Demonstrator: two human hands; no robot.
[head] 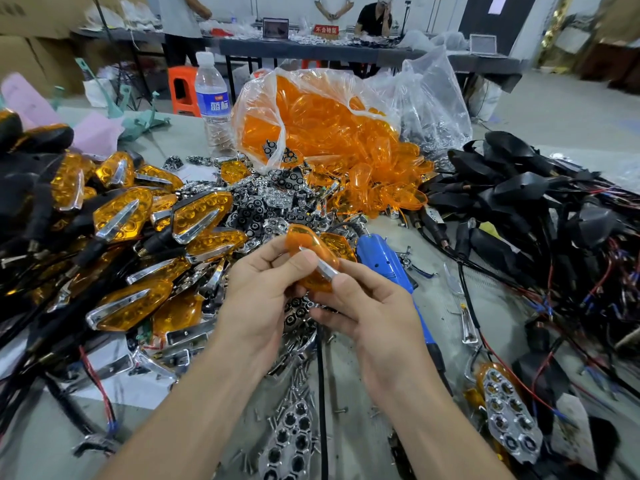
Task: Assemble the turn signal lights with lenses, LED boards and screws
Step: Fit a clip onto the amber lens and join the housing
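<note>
Two hands work close together above the grey bench (440, 296). The left hand (263, 282) and right hand (374, 306) both pinch one see-through orange plastic lens (308, 245). I think its shiny silver strip (325, 270) should be pushed in straight and flat. A blue electric screwdriver (381, 259) lies just behind.

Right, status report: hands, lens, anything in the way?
Left hand and right hand both pinch one orange lens. Chrome strip on it. Blue screwdriver lies on table behind.
</note>
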